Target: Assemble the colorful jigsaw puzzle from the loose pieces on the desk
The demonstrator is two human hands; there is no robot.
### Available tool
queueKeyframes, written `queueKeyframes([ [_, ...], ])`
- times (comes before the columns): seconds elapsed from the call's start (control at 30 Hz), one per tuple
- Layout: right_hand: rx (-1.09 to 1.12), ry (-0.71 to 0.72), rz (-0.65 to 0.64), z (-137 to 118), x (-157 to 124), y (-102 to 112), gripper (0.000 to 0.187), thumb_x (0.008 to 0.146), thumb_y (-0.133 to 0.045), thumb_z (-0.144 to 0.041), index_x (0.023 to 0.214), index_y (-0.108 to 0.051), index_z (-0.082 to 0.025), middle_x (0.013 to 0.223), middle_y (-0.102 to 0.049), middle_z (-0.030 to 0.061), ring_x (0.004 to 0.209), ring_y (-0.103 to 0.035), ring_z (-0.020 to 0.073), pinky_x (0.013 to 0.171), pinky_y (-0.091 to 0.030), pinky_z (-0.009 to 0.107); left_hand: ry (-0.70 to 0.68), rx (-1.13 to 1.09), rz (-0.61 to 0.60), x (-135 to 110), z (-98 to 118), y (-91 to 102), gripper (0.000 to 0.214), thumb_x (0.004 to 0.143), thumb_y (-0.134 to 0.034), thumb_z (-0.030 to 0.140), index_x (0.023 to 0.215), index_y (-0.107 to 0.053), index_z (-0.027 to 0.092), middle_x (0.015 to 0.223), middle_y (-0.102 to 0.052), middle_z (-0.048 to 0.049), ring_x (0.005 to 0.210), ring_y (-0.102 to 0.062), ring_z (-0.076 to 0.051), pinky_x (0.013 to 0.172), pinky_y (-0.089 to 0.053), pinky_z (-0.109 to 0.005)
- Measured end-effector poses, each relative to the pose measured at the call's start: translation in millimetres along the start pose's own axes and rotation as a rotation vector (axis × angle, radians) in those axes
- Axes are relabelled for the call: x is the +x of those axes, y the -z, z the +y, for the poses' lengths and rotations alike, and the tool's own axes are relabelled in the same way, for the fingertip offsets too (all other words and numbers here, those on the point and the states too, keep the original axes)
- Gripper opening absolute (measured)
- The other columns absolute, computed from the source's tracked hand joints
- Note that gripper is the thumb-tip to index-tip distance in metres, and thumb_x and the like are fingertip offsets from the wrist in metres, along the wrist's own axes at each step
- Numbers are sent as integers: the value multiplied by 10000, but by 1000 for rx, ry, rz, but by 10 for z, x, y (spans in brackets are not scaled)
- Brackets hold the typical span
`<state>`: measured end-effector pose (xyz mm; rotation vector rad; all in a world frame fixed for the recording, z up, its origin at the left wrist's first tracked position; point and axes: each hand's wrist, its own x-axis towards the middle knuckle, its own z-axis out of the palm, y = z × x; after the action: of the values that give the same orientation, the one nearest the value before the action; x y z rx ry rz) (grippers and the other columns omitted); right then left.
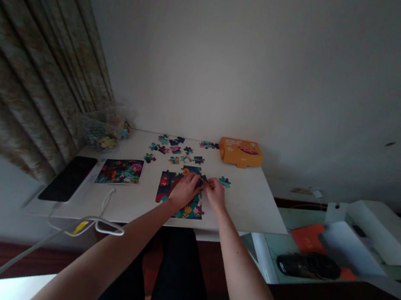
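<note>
A partly joined jigsaw puzzle (pixel 164 191) with colourful pictures lies near the table's front edge. My left hand (pixel 184 189) rests over its middle, fingers stretched forward and lying on it, hiding part of the picture. At the puzzle's right side my right hand (pixel 215 192) is closed in a pinch on a dark puzzle piece (pixel 204 178), mostly covered by the fingers. Just beyond that hand lies a loose teal puzzle piece (pixel 225 181). Several more loose pieces (pixel 176 150) are scattered behind the puzzle.
A reference picture (pixel 120 171) and a black phone (pixel 68 178) lie to the left, with a white cable (pixel 105 205) hanging over the front edge. An orange box (pixel 241 153) stands at the back right. A clear bag (pixel 101 130) sits back left on the white table (pixel 248 205).
</note>
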<state>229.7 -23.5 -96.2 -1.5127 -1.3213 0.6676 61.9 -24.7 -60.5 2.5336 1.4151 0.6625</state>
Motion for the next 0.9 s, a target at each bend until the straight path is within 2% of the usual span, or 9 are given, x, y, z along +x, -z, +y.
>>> queueKeyframes([
  [0.1, 34, -3, 148, 54, 28, 21, 468, 850, -571, -700, 801, -587, -235, 778, -719, 57, 725, -659, 220, 684, -527, 328, -5, 59, -71, -48, -62, 25, 493, 994, -579, 435, 1448, -519, 251, 1513, -535, -145, 1435, -471, -346, 1215, -336, -579],
  [0.17, 56, -8, 206, 98, 43, 28, 485, 858, -561, -717, 827, -582, -233, 813, -727, 68, 765, -670, 225, 720, -542, 338, -6, 97, -151, -79, -118, 34, 571, 987, -564, 518, 1507, -497, 293, 1586, -486, -129, 1511, -375, -373, 1249, -216, -650],
  [0.27, 93, -5, 220, 157, 52, 10, 505, 863, -572, -716, 912, -616, -214, 893, -746, 88, 813, -684, 229, 778, -558, 361, 4, 108, -224, -114, -180, 22, 592, 993, -523, 560, 1542, -480, 341, 1627, -453, -96, 1537, -340, -365, 1255, -191, -651],
  [0.37, 74, 13, 217, 190, 91, -23, 495, 889, -574, -662, 1007, -663, -189, 962, -760, 115, 853, -689, 238, 822, -560, 380, 10, 96, -211, -132, -192, 0, 577, 1013, -480, 556, 1550, -480, 347, 1641, -437, -83, 1539, -344, -350, 1261, -201, -633],
  [0.47, -23, 45, 174, 189, 238, -40, 414, 922, -564, -543, 1063, -700, -178, 924, -762, 100, 821, -682, 228, 818, -556, 364, 18, 94, -208, -138, -176, -8, 566, 1024, -452, 557, 1541, -499, 331, 1638, -443, -84, 1543, -343, -342, 1269, -204, -621],
  [0.6, -227, 55, 4, 142, 577, -46, 289, 934, -554, -368, 1093, -729, -201, 812, -749, 34, 738, -681, 203, 766, -554, 329, 13, 96, -192, -140, -170, -12, 556, 1029, -438, 553, 1530, -514, 323, 1628, -456, -87, 1539, -352, -336, 1269, -216, -617],
  [0.73, -376, 72, -126, 87, 813, -54, 192, 911, -595, -217, 1023, -751, -229, 895, -778, 28, 815, -716, 193, 827, -553, 327, 11, 92, -176, -144, -185, -28, 551, 1024, -453, 552, 1530, -513, 341, 1616, -474, -81, 1534, -360, -341, 1266, -220, -621],
  [0.9, -534, 93, -159, 7, 793, -62, 268, 925, -577, -141, 1099, -756, -238, 1046, -763, 69, 946, -718, 226, 899, -541, 348, 11, 73, -178, -145, -193, -23, 549, 1026, -448, 559, 1529, -515, 347, 1616, -475, -74, 1531, -364, -342, 1266, -222, -622],
])
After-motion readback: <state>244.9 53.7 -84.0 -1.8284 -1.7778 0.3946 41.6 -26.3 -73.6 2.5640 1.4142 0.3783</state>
